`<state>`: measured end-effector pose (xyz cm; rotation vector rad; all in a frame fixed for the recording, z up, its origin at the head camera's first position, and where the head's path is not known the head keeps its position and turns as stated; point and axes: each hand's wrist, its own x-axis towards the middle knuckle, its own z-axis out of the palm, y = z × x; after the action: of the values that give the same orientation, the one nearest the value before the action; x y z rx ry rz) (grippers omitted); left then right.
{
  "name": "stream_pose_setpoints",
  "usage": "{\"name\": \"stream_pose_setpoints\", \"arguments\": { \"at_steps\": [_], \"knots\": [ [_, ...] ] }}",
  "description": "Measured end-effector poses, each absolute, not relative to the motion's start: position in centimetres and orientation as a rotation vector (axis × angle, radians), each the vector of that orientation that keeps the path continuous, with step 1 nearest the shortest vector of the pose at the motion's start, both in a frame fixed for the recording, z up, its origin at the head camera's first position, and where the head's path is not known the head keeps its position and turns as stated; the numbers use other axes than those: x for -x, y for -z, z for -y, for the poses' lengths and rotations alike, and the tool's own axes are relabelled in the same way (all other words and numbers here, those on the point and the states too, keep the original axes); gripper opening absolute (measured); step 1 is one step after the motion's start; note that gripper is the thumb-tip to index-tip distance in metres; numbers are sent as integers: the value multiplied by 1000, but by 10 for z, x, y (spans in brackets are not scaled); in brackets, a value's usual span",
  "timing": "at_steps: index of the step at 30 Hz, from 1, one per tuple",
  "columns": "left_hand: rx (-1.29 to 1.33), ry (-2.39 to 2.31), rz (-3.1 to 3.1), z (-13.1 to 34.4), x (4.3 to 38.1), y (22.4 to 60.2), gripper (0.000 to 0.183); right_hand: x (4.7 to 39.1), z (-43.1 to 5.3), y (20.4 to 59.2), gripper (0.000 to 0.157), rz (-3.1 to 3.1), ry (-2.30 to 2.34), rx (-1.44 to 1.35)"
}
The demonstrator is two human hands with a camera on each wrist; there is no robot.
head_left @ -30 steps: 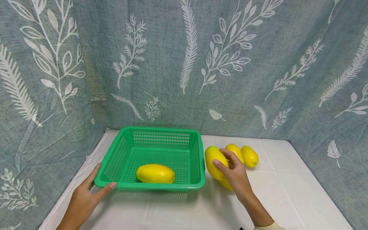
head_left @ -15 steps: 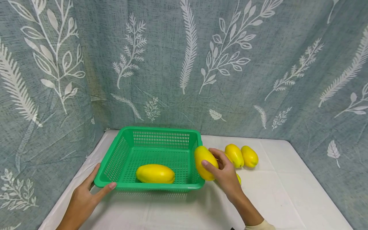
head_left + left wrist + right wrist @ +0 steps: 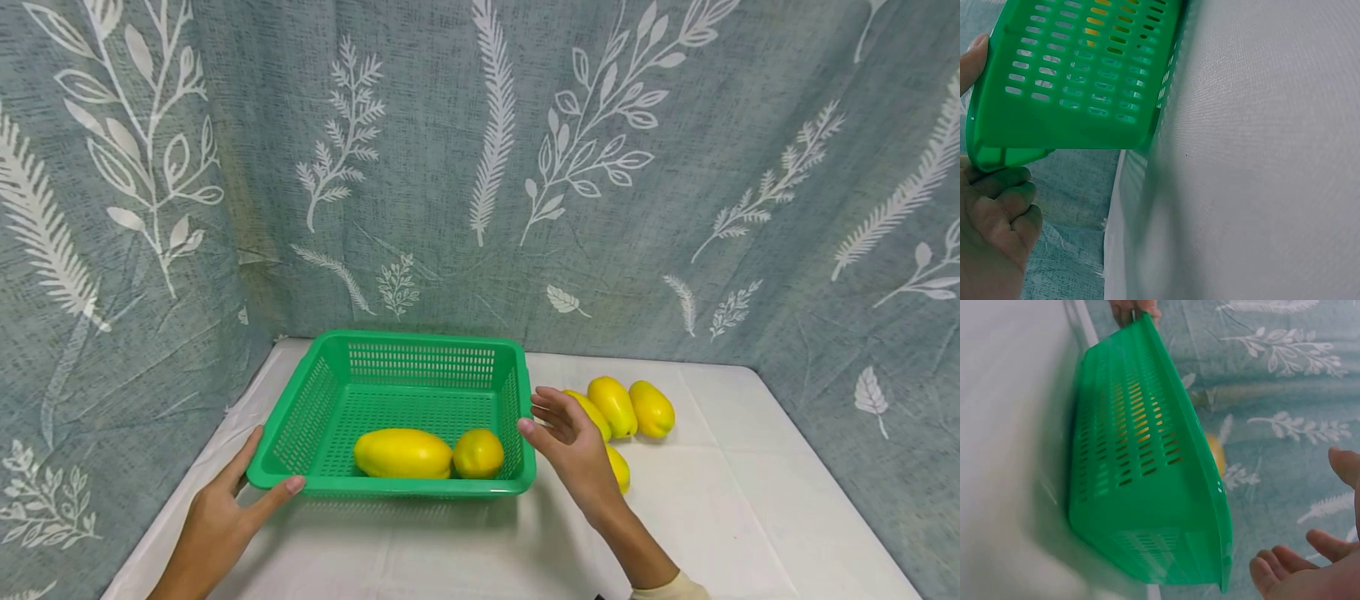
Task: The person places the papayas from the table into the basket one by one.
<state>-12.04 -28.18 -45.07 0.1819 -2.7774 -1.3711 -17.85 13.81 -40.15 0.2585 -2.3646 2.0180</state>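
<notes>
A green plastic basket (image 3: 390, 487) with slotted walls sits on the white-covered table. My left hand (image 3: 217, 517) grips its near left corner, thumb over the front rim and fingers at the side; in the left wrist view the fingers (image 3: 1013, 200) curl by the rim. Inside, along the front wall, one yellow mango (image 3: 402, 454) lies lengthwise and a second mango (image 3: 478, 455) shows end-on at its right. My right hand (image 3: 573, 454) is just beyond the basket's right rim, fingers loosely spread and holding nothing. It partly hides a mango (image 3: 591, 414) on the table.
More yellow mangoes lie on the table right of the basket: one mango (image 3: 618, 469) near the right wrist, another (image 3: 612, 407) behind, and one (image 3: 652, 409) farthest right. A grey-green leaf-patterned curtain (image 3: 435, 167) hangs along the table's back and sides.
My right hand carried a mango left over the basket's right rim and let it go inside, then drew back to the right, empty. My left hand stayed on the corner.
</notes>
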Motion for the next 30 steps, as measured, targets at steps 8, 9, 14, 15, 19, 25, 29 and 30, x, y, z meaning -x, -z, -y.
{"name": "stream_pose_setpoints", "arguments": {
  "at_steps": [8,9,14,15,19,25,29,30],
  "knots": [
    [-183,1344,2780,283,122,451,102,179,-146,406,56,2351,-1999,-262],
    [-190,1350,2785,283,122,451,102,178,-147,407,56,2347,-2006,-259],
    [-221,1346,2830,285,123,451,104,177,-151,408,56,2335,-2028,-243],
    [-219,1344,2832,285,124,451,104,177,-152,408,56,2329,-2030,-246],
    [-208,1346,2819,284,123,451,103,176,-155,410,55,2307,-2038,-257],
    [-202,1348,2800,282,122,451,102,177,-158,413,56,2295,-2041,-276],
    [-187,1347,2787,282,122,452,102,178,-162,414,59,2297,-2029,-272],
    [-189,1349,2786,282,121,452,102,178,-163,414,60,2298,-2027,-269]
  ]
}}
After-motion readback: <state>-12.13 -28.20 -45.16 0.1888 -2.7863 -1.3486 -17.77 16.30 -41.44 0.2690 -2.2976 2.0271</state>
